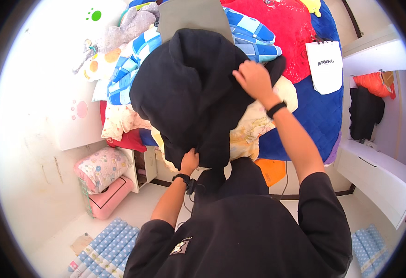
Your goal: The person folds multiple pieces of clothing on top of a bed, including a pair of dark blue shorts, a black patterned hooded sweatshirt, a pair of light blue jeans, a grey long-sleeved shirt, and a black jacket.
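A black garment [203, 87], seemingly a thick hooded top, is spread over bedding in front of me. Its lower edge is pinched by my left hand [190, 161], which wears a dark wrist strap. My right hand [255, 79] is over the garment's right side, beside a loose part that looks like a sleeve [277, 69]. The fingers there are curled and slightly blurred, so a grip on the cloth cannot be made out. Beyond the garment lies a flat grey-green piece [196, 15], partly covered by it.
Blue-and-white checked bedding [251, 29] and a red blanket [276, 31] lie on the bed with a blue cover [293, 118]. A white bag [324, 67] is at the right. Pink cushions [102, 170] stand lower left; a white cabinet [376, 173] stands right.
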The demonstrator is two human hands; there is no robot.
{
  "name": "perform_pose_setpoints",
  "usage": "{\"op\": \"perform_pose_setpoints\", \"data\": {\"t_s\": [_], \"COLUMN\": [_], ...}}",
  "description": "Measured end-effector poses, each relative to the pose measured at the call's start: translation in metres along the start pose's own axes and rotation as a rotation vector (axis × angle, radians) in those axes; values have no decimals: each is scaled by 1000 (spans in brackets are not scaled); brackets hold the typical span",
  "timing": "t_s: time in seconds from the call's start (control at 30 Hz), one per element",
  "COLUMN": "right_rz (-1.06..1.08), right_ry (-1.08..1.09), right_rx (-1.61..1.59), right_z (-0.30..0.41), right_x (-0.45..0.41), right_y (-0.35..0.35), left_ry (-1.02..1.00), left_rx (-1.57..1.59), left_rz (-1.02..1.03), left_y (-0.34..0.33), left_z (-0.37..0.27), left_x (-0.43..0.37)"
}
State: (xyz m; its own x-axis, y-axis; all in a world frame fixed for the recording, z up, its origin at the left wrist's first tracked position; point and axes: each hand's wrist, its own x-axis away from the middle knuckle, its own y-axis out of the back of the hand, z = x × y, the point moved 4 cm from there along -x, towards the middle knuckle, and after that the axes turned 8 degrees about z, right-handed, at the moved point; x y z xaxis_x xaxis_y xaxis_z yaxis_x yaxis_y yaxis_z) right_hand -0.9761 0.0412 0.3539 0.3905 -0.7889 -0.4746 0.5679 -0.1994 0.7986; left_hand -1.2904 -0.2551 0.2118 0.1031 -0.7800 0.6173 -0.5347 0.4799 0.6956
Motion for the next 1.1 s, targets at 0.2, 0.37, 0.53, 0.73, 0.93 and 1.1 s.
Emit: {"op": "perform_pose_setpoints", "data": {"t_s": [0.2, 0.37, 0.53, 0.73, 0.93, 1.1], "right_rz": [401, 561, 328, 355, 447, 307], "right_ry": [-572, -612, -673, -767, -1042, -1060], "right_rx": [-506, -961, -1133, -1163, -983, -839], "right_z": [68, 104, 115, 136, 137, 135], "right_x": [181, 243, 233, 246, 267, 277], "right_y": [-58, -130, -160, -143, -101, -81], "left_ry": [60, 44, -618, -1400, -1366, -1255], "left_rx": [-107, -483, -466, -1102, -1274, -1357], "left_rz": [66, 229, 403, 141, 261, 219], "left_y": [11, 65, 105, 59, 80, 85], "left_z": [4, -60, -234, -300, -324, -318], "left_x": [1, 16, 12, -41, -69, -75]}}
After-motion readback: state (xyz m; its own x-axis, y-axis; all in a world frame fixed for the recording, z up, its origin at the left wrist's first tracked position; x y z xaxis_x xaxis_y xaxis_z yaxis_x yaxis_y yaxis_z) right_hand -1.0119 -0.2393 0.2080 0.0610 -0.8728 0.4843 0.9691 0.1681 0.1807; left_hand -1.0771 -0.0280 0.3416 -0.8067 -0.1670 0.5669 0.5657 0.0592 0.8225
